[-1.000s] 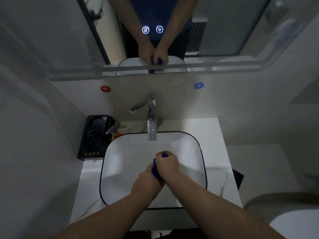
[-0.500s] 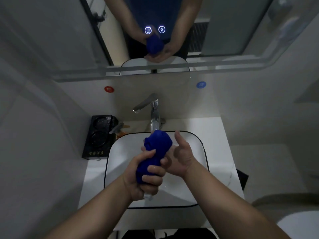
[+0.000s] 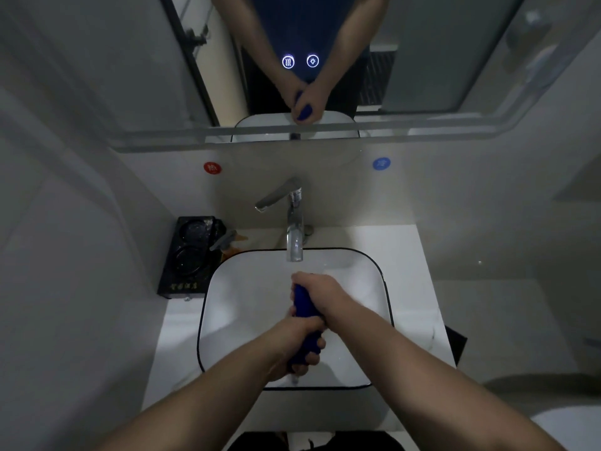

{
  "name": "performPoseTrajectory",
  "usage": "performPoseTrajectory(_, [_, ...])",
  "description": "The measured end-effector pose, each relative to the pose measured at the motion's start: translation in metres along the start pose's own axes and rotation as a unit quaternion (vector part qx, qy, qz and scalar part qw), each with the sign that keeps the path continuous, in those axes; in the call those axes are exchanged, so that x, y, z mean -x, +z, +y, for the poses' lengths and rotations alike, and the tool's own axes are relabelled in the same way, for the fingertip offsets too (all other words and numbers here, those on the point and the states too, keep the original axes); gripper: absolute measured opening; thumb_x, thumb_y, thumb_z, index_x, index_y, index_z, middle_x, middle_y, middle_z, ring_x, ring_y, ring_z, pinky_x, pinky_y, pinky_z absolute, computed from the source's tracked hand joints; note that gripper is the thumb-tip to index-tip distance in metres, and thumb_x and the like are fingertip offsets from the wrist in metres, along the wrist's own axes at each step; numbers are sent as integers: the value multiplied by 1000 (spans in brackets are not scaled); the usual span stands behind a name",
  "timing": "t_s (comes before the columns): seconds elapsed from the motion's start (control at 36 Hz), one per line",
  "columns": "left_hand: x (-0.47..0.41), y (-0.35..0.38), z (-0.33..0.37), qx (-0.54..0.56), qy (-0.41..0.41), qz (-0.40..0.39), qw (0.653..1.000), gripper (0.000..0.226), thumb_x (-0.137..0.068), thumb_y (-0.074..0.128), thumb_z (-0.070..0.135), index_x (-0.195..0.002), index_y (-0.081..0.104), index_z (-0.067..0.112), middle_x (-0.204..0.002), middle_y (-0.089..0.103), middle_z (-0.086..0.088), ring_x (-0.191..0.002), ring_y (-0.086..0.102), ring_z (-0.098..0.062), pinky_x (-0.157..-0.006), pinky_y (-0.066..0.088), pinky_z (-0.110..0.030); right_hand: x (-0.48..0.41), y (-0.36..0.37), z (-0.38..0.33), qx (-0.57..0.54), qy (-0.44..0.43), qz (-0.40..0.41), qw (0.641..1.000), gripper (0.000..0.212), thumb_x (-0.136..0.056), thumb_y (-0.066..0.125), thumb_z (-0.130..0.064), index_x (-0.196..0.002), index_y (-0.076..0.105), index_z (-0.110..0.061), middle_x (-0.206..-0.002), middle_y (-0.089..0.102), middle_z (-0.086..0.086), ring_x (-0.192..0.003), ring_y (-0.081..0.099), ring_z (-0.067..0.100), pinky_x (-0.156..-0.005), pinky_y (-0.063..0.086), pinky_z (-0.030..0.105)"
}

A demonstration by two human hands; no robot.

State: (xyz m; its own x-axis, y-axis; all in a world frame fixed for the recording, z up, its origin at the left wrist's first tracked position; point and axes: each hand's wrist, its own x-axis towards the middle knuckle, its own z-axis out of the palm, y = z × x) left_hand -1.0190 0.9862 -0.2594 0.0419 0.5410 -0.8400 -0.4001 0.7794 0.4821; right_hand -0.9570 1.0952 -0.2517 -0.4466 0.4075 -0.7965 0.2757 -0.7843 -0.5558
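A dark blue cloth [image 3: 305, 304] is rolled into a tight bundle over the white sink basin [image 3: 247, 307]. My left hand [image 3: 294, 343] grips its near end, fingers curled round it. My right hand [image 3: 320, 292] grips the far end, just below the chrome tap [image 3: 294, 236]. Most of the cloth is hidden inside the two fists. The mirror [image 3: 422, 60] above shows both hands wrapped round the blue cloth.
A black holder [image 3: 188, 258] with two round wells stands on the white counter [image 3: 416, 288] left of the basin, with a spray nozzle [image 3: 224, 239] beside it. Red [image 3: 212, 167] and blue [image 3: 381, 163] stickers mark the wall. A toilet [image 3: 569, 428] sits at lower right.
Half a second ago the cloth was raised and bunched in my left hand with my right hand open beside it. Now both hands grip it, lowered over the basin.
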Motion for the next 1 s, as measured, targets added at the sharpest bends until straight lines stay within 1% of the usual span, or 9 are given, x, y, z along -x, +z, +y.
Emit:
performPoseTrajectory(0.19, [-25,13,-10,-147,45,151,977,23,-83,67,31,-95,55,15,-50,57,1,-34,44,-13,-42,33,-18,-1,2,5,143,-63,76,985,16,-95,63,-17,-87,69,-4,-72,71,8,-53,66,13,-43,49,16])
performPoseTrajectory(0.28, [-38,8,-17,-225,98,173,954,7,-96,65,22,-95,58,21,-61,58,4,-48,52,-8,-50,43,-26,-3,5,13,218,-118,105,963,23,-94,60,-17,-72,57,-10,-65,64,6,-57,66,17,-59,54,24])
performPoseTrajectory(0.36, [-40,-1,-23,-271,159,206,927,18,-97,71,28,-99,59,42,-88,65,18,-73,65,-1,-67,57,-20,-7,7,16,232,-117,132,957,28,-95,59,-21,-69,54,-12,-68,65,6,-69,65,26,-77,59,40])
performPoseTrajectory(0.42, [-42,-4,-18,-315,169,227,906,21,-99,68,33,-120,67,34,-99,68,17,-87,68,0,-78,58,-19,-12,6,14,182,-95,136,969,26,-96,59,-23,-74,61,-9,-72,72,6,-72,68,26,-88,61,44])
performPoseTrajectory(0.5, [-51,-4,-9,-434,164,238,853,37,-107,52,33,-141,60,18,-130,68,-5,-122,66,-22,-102,51,-29,-19,5,14,94,-54,147,983,25,-94,60,-25,-79,69,-6,-76,76,8,-77,71,27,-93,63,46])
performPoseTrajectory(0.61, [-46,-7,-7,-500,122,270,814,33,-98,58,44,-123,59,22,-106,65,2,-92,67,-17,-84,50,-31,-21,9,19,63,-59,193,977,34,-93,58,-27,-73,75,-6,-77,79,10,-85,76,34,-93,61,46])
performPoseTrajectory(0.69, [-42,-6,-3,-482,107,299,816,33,-93,59,49,-113,52,24,-96,62,6,-75,57,-10,-74,48,-33,-20,10,18,67,-67,202,975,36,-93,56,-28,-80,77,-1,-80,80,11,-86,75,35,-89,61,44])
performPoseTrajectory(0.86, [-35,16,1,-425,97,315,843,46,-93,66,46,-122,47,16,-105,64,0,-93,70,-23,-87,61,-41,-19,-1,3,28,-15,158,987,25,-94,59,-24,-81,70,-5,-81,75,10,-87,73,33,-80,62,41])
performPoseTrajectory(1.0, [-2,29,7,-255,99,261,926,56,-78,80,37,-120,46,23,-98,73,-4,-79,76,-19,-54,58,-27,1,-23,-6,-73,29,-6,997,22,-91,72,-21,-105,70,-4,-87,73,13,-78,69,24,-74,62,36])
